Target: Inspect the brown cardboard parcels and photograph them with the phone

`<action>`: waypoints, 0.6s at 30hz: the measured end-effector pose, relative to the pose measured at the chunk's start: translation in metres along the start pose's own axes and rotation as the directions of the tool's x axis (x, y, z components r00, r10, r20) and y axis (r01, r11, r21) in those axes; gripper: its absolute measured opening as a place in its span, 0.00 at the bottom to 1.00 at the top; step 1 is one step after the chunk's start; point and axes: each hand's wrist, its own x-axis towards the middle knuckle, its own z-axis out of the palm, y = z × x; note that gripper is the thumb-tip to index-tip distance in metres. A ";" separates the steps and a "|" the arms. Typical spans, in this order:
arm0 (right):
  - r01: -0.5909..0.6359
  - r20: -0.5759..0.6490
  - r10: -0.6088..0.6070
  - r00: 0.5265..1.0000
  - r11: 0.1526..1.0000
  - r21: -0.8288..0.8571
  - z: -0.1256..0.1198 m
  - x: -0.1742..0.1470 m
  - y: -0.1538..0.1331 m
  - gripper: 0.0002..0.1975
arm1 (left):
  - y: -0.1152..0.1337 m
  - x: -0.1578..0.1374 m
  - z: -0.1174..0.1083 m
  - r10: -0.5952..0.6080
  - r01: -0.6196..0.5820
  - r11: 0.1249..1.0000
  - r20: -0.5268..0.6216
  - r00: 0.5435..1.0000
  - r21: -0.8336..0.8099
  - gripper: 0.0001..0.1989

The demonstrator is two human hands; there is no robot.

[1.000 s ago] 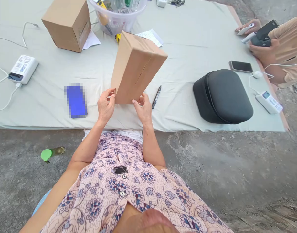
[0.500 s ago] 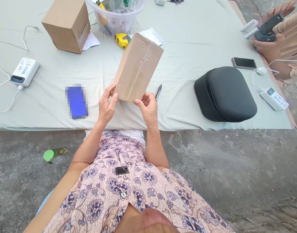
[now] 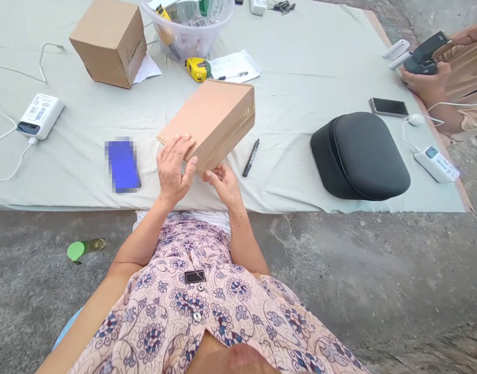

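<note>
A brown cardboard box is held tilted over the cloth-covered table, between my two hands. My left hand lies over its near left corner, fingers on the upper face and thumb at the near end. At the lower near corner my right hand grips with thumb and fingers; part of those fingers is hidden by the box. A black marker pen lies on the cloth just right of my right hand. To the left of my left hand rests a phone-shaped thing with a blurred blue face.
A second cardboard box, a plastic basket, a yellow tape measure and paper with a pen sit farther back. On the right are a black case, a phone and another person's hands holding a dark device.
The box has been turned and lowered in my hands, so a plain face is now up and the taped seam is at the side. The paper and pen behind it have come into view.
</note>
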 end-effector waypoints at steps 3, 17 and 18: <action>-0.024 0.071 0.029 0.997 0.997 -0.076 -0.001 -0.002 -0.002 0.33 | -0.008 0.003 -0.003 -0.016 0.015 1.000 0.033 0.999 0.019 0.26; 0.218 -0.209 -0.565 0.798 0.594 -0.775 -0.028 0.023 -0.028 0.50 | -0.013 0.002 -0.005 0.129 -0.122 0.991 0.200 0.971 -0.049 0.28; 0.200 -0.212 -0.553 0.806 0.591 -0.782 -0.025 0.024 -0.028 0.51 | -0.013 0.002 -0.005 0.127 -0.120 0.992 0.204 0.971 -0.046 0.27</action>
